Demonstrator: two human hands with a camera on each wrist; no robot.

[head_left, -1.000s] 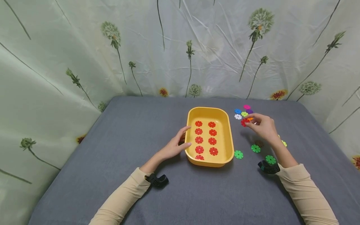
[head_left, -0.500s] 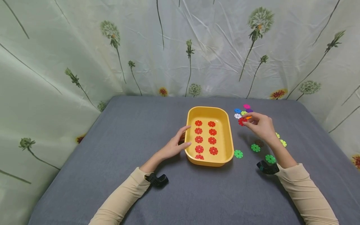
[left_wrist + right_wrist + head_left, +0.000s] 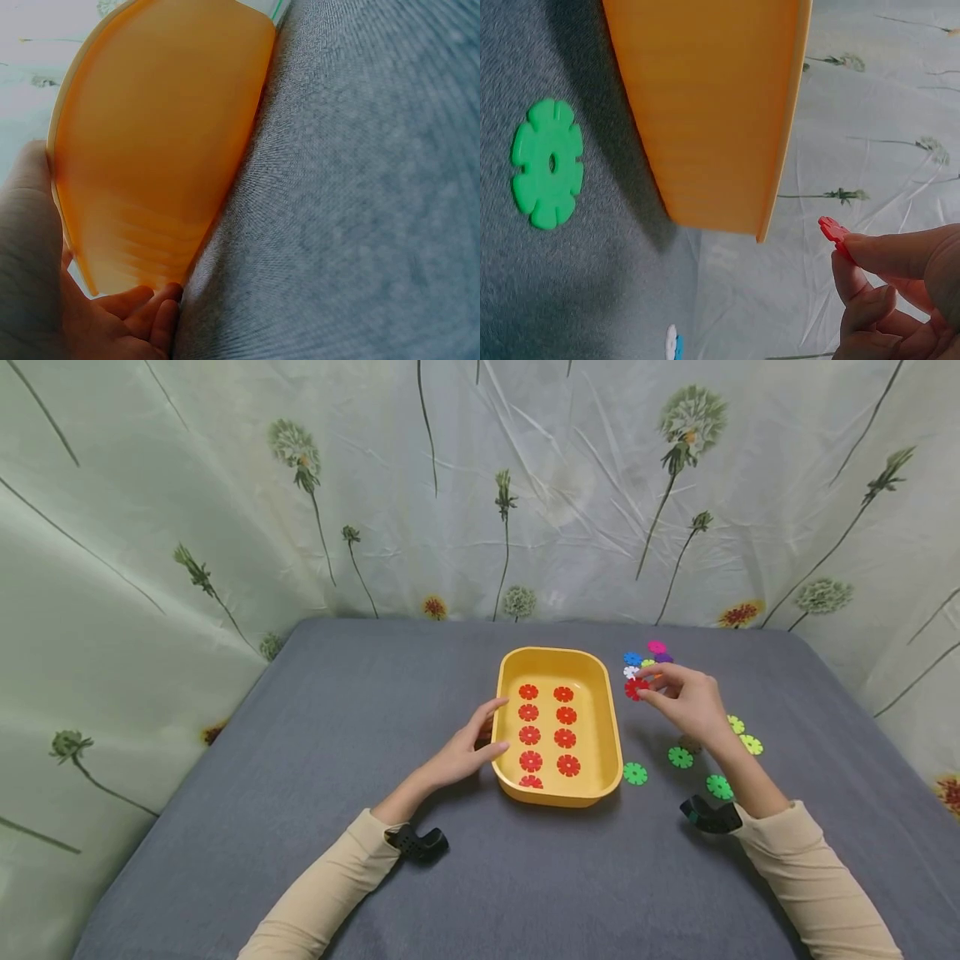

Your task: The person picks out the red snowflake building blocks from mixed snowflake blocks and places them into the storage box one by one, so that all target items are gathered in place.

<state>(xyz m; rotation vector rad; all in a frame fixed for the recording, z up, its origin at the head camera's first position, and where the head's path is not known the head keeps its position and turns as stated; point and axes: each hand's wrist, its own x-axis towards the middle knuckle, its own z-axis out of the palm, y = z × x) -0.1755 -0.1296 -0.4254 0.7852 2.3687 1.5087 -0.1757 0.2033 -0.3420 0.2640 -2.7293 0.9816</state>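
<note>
A yellow plastic bin (image 3: 558, 797) stands on the grey table, with several red snowflake discs (image 3: 566, 715) in two columns on its floor. My left hand (image 3: 463, 756) holds the bin's left side; in the left wrist view the thumb is at the rim and the fingers (image 3: 154, 315) touch the outer wall (image 3: 157, 127). Between thumb and fingertips, my right hand (image 3: 692, 702) pinches one red snowflake disc (image 3: 635, 689), raised off the table to the right of the bin. In the right wrist view this disc (image 3: 831, 229) is seen nearly edge-on.
Behind the right hand lie loose discs, among them a pink (image 3: 657, 647), a blue (image 3: 633, 658) and a white one (image 3: 630, 672). Green discs (image 3: 635, 774) lie right of the bin, and yellow ones (image 3: 752, 744) by the right wrist. A floral curtain (image 3: 420, 485) hangs behind the table.
My right hand has moved a little to the left, towards the bin, with the red snowflake disc between its fingertips. The left hand and the bin stay in place.
</note>
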